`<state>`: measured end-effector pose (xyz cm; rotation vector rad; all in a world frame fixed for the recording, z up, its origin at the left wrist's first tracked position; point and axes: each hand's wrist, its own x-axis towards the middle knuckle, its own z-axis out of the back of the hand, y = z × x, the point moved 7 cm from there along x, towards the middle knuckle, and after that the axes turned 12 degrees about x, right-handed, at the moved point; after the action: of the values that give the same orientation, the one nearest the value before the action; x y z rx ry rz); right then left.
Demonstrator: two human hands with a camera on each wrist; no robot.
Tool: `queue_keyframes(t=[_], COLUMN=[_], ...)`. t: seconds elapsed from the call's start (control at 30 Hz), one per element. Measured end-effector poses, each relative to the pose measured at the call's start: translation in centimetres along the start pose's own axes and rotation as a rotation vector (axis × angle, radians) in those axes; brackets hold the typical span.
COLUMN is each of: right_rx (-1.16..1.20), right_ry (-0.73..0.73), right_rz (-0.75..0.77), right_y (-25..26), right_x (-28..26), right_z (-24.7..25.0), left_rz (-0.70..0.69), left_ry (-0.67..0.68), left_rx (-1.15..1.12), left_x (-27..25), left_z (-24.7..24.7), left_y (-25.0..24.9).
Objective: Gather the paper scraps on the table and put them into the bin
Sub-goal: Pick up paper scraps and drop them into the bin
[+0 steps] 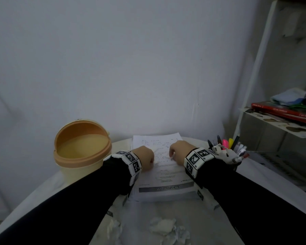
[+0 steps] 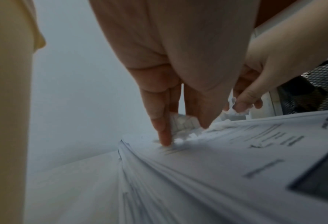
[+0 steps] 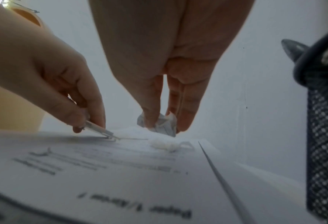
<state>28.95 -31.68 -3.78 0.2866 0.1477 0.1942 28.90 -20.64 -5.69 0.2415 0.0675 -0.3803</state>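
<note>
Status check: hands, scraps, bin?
Right hand pinching a crumpled scrap; left hand pinching a strip. More scraps near edge. Bin open, unobstructed.

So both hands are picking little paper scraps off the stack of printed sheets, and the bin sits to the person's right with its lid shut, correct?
Not quite. The bin stands to the person's left, as the head view shows; its swing lid looks shut. The rest holds: the left hand and right hand both pinch paper scraps on the stack of printed sheets.

Both black-sleeved arms reach forward, the left hand (image 1: 145,156) and right hand (image 1: 179,152) side by side, fingers curled downward, pinching.
</note>
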Motion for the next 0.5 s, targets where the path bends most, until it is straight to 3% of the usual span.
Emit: queue_keyframes(t=[0.13, 0.5], right_rx=[0.053, 0.189], right_ry=[-0.112, -0.231], right_rz=[0.035, 0.092], right_y=[0.4, 5.1], right_x=[-1.4, -5.1], right_z=[1.6, 5.2], left_rz=[0.028, 0.050], left_ry=[-0.140, -0.443], left_rx=[-0.079, -0.221], left_x=[-1.3, -9.0], left_z=[1.7, 8.6], left_y=[0.3, 3.5])
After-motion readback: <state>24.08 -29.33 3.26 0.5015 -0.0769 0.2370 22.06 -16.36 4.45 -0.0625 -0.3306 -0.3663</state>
